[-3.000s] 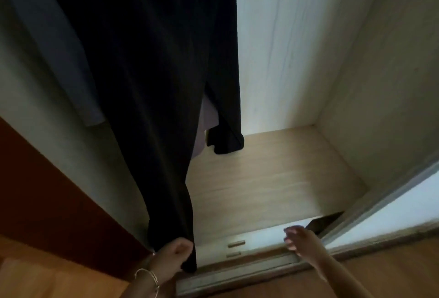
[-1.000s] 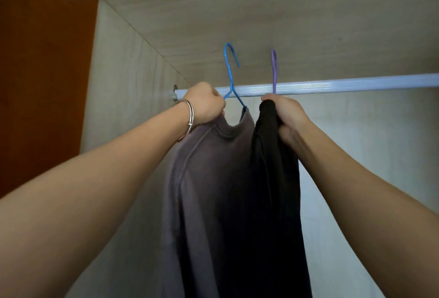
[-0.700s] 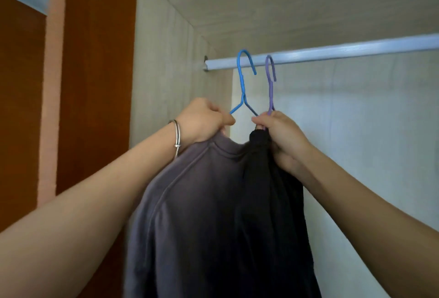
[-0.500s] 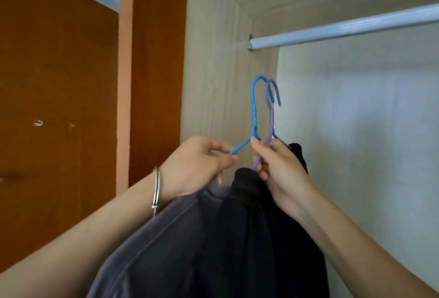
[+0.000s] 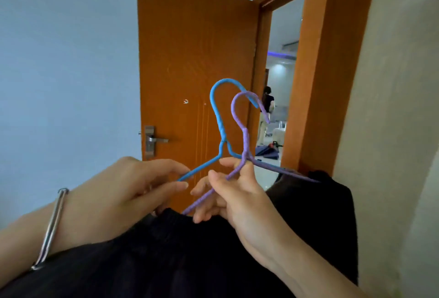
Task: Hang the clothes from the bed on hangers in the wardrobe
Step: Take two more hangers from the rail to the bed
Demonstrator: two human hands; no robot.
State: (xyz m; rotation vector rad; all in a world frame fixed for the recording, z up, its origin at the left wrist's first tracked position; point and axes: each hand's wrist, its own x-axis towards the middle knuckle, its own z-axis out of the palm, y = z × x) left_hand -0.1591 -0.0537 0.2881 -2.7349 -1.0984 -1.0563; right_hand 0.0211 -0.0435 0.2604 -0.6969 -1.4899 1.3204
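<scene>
Blue hanger (image 5: 221,126) pinched in left hand (image 5: 123,193) | purple hanger (image 5: 245,141) gripped by right hand (image 5: 235,198) | black garment (image 5: 190,262) beneath

A blue hanger (image 5: 219,121) pinched by its left arm in the left hand (image 5: 123,193), a purple hanger (image 5: 245,141) gripped just beside it in the right hand (image 5: 237,195), hooks overlapped and upright, a dark garment (image 5: 166,262) draped beneath both hands, a silver bangle (image 5: 51,228) worn on the left wrist, an orange door (image 5: 190,48) opened far behind.

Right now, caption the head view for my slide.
Left hand holds a blue hanger, right hand a purple hanger, over dark clothing by an orange door.
</scene>
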